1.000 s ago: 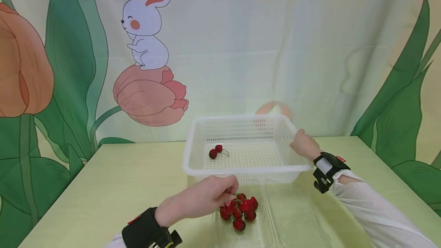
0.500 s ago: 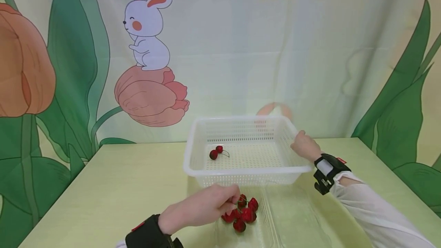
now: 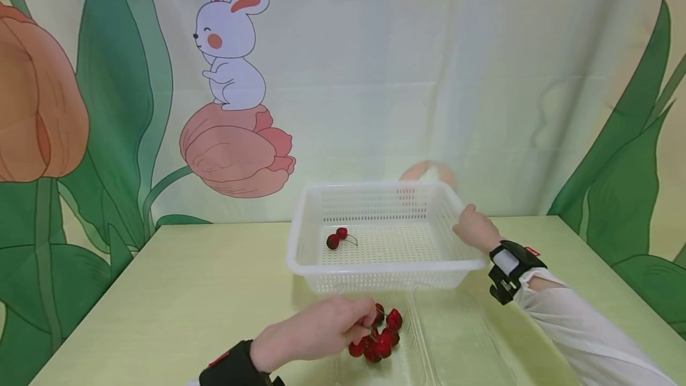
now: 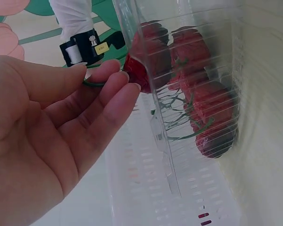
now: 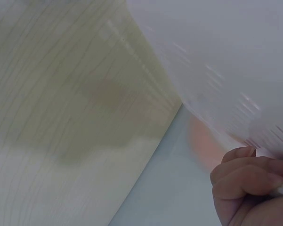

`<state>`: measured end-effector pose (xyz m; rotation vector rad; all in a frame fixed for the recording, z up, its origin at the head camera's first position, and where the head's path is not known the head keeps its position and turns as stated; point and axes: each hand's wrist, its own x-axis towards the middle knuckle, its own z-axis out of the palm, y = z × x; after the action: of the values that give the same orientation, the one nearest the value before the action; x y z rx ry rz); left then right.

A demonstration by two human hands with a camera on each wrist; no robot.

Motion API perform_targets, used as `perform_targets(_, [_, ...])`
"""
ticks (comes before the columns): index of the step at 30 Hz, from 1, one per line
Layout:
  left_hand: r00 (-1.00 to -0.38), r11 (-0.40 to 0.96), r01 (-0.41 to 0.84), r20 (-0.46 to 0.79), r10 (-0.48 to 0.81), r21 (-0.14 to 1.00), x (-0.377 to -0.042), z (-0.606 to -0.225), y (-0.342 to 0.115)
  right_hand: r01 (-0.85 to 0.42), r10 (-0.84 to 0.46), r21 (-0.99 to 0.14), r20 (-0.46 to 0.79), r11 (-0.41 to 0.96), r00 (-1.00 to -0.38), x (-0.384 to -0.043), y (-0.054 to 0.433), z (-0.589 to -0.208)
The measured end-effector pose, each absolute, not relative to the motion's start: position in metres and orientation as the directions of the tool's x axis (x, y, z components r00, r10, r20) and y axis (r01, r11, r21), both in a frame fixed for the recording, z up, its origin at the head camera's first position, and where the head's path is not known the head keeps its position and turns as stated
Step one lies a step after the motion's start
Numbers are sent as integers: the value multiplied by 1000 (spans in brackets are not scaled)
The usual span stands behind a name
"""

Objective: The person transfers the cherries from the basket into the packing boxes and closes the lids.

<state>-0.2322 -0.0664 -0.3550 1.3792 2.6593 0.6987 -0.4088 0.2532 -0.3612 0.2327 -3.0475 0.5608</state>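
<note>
My left hand [image 3: 321, 327] is over the left compartment of a clear plastic box [image 3: 418, 368], its thumb and fingertips pinching a green cherry stem [image 4: 93, 84]. A red cherry [image 4: 135, 74] shows just past those fingertips in the left wrist view, by the box wall. Several more cherries [image 3: 383, 345] with stems lie clustered in the box. Behind it stands a white perforated basket [image 3: 386, 266] with two cherries [image 3: 333, 242] inside at the left. My right hand [image 3: 477, 229] grips the basket's right rim; the right wrist view shows its curled fingers [image 5: 247, 181] there.
The box's flat right-hand half [image 3: 461, 338] lies on the pale wood-grain table [image 3: 214, 290]. A printed curtain [image 3: 348, 76] with a rabbit and tulips hangs right behind the table's far edge.
My left hand has moved slightly down and to the right over the box, and the cherries there have shifted. The right hand keeps its hold on the basket.
</note>
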Motion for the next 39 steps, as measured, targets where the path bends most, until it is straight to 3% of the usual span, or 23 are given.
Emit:
perform_targets(20, [-624, 565, 731, 39, 780, 383, -235, -366, -61, -152, -138, -359, 64, 921, -988, -408, 254, -360])
perform_targets(30, [-589, 530, 780, 106, 801, 333, -235, -366, -63, -129, -121, -380, 45, 916, -992, -408, 253, -359])
perform_targets(39, [-607, 545, 763, 96, 789, 347, -235, -363, -64, -179, -161, -357, 80, 917, -984, -406, 254, -360])
